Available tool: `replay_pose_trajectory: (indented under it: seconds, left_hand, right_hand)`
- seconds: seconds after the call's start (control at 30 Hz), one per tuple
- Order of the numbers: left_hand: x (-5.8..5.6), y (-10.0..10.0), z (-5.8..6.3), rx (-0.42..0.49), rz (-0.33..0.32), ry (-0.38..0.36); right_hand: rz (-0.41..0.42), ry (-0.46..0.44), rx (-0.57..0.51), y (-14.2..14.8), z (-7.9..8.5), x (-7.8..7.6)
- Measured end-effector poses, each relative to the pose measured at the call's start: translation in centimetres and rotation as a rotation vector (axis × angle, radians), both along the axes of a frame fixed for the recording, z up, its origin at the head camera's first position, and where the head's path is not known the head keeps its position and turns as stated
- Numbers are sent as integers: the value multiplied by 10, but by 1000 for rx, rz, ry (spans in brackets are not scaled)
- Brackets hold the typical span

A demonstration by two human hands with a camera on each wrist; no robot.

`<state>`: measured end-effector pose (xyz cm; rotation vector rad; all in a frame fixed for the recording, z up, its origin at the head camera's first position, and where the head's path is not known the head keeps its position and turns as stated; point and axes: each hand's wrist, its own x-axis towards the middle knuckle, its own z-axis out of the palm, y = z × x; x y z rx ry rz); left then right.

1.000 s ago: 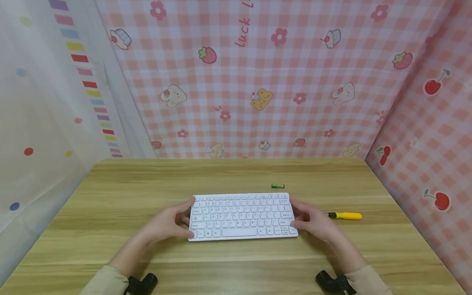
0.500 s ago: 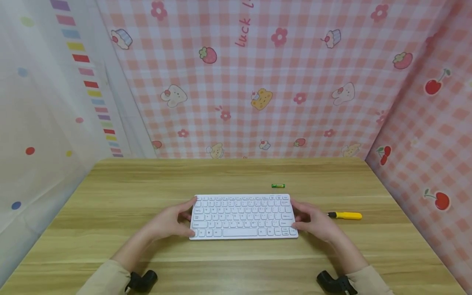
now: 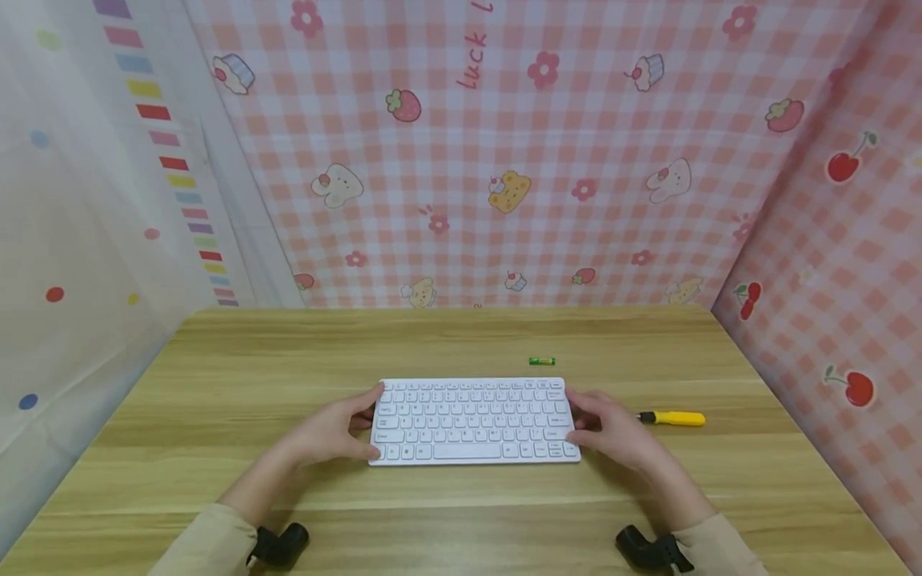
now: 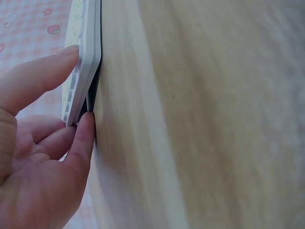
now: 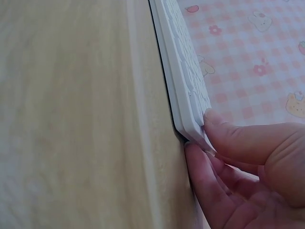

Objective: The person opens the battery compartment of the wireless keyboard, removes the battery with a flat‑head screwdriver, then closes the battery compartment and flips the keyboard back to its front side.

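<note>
A white keyboard (image 3: 475,421) lies keys up at the middle of the wooden table, its long side facing me. My left hand (image 3: 337,429) grips its left end, thumb at the near corner and a fingertip at the far corner. At the opposite end my right hand (image 3: 611,432) holds the keyboard the same way. In the left wrist view the thumb rests on the keyboard's edge (image 4: 88,52) and other fingers reach beneath it. The right wrist view has the thumb on top of the keyboard's corner (image 5: 183,109), with fingers at its underside.
A small green battery (image 3: 543,362) lies beyond the keyboard's far right edge. Right of my right hand is a screwdriver with a yellow handle (image 3: 677,418), its tip partly hidden by the hand. Patterned cloth (image 3: 461,160) hangs behind the wooden table (image 3: 461,520).
The keyboard's near edge sits slightly higher in the head view than a second ago. Both hands keep their hold on its ends. The battery and screwdriver stay in place.
</note>
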<state>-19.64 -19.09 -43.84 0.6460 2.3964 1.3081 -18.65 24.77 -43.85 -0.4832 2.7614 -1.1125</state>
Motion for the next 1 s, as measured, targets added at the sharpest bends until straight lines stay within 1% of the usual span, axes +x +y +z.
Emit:
replay_pose_trajectory:
  seconds: [0.2, 0.3, 0.47, 0.63, 0.73, 0.8, 0.87, 0.93, 1.0]
  left_hand:
    - [1, 1, 3, -23, -4, -6]
    - [3, 1, 6, -19, -14, 10]
    - [5, 1, 7, -2, -50, 51]
    - [6, 0, 7, -9, -52, 70]
    - [7, -2, 8, -21, -45, 88]
    - [8, -4, 10, -58, -25, 133]
    - [11, -6, 14, -111, 3, 195]
    - [14, -9, 18, -173, 34, 261]
    - [17, -10, 23, -249, 68, 323]
  right_hand:
    - [25, 11, 8, 0, 1, 0]
    - [28, 6, 5, -1, 2, 0]
    - [23, -6, 3, -2, 3, 0]
    - [32, -19, 3, -3, 5, 0]
    - [32, -12, 13, -3, 6, 0]
    - [36, 14, 27, -3, 8, 1]
    - [34, 51, 44, -3, 11, 2]
    - [29, 109, 77, -3, 15, 4]
    - [31, 187, 126, -3, 21, 7]
